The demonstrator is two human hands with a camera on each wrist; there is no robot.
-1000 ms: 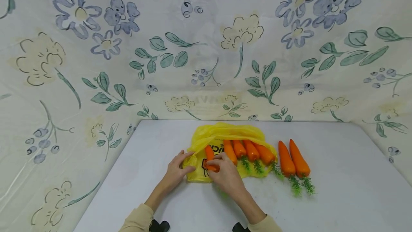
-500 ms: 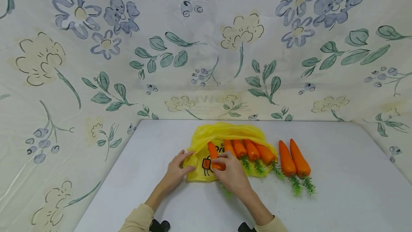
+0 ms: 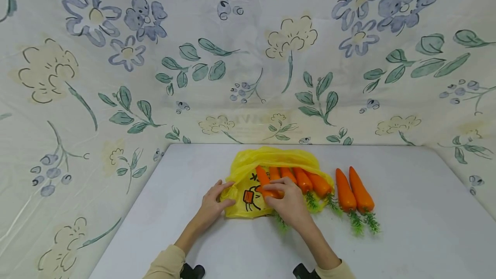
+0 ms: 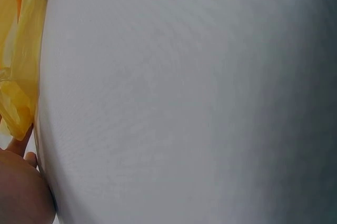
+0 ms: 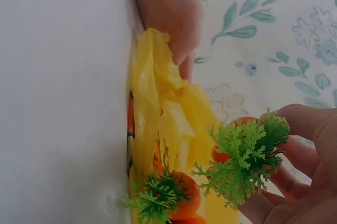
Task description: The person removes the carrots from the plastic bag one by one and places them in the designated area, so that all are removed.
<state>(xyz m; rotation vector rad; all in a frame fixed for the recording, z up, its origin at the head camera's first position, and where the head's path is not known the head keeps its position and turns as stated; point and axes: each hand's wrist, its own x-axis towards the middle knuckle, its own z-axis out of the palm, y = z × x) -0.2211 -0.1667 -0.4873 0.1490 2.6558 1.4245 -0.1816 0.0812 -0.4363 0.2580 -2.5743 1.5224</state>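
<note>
Fingers of the left hand (image 3: pixel 212 199): thumb and forefinger spread, both touching the left edge of the yellow bag (image 3: pixel 237 210); whether they pinch the plastic cannot be told. Bag lies on the white table (image 3: pixel 418 210), mouth facing the person. Next rightward, on the bag's lower layer: black-and-orange print (image 3: pixel 249 197). Right of the print, held carrot (image 3: pixel 262 175) lies over the bag's lower layer, tip at the upper fold; its green leaves (image 3: pixel 280 223) extend past the bag's near edge. Right hand (image 3: pixel 288 203) pinches this carrot between thumb and fingers near the leafy end; right wrist view shows the same grip. Just to its right, four carrots (image 3: pixel 302 181) lie side by side in the bag's mouth, partly covered by the right hand. Right of the bag, apart from it: two loose carrots (image 3: pixel 345 193) on the table, leaves toward the person. Floral sheet (image 3: pixel 248 33) rises behind the bag.
</note>
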